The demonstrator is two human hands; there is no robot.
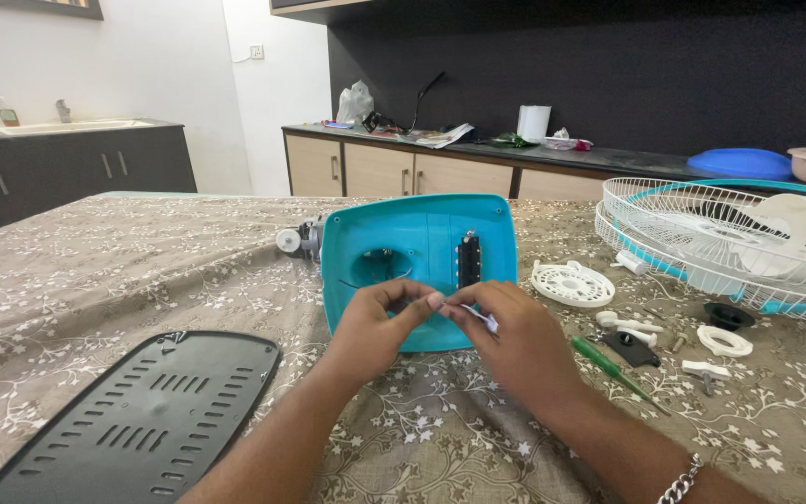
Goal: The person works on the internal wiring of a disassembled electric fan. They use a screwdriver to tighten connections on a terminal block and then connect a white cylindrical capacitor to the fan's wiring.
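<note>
A teal plastic fan base (417, 252) lies upside down on the table in front of me, with a round hole and a black switch block (468, 260) in it. My left hand (380, 322) and my right hand (506, 336) meet just in front of the base. Their fingertips pinch a small white part with thin wires (480, 317) between them. A motor shaft with a white knob (293, 240) sticks out behind the base on the left.
A black slotted bottom plate (142, 420) lies at the near left. A green screwdriver (613, 371), small white and black fan parts (632, 336), a round white disc (572, 283) and white fan grilles (729, 243) sit on the right. Cabinets line the back wall.
</note>
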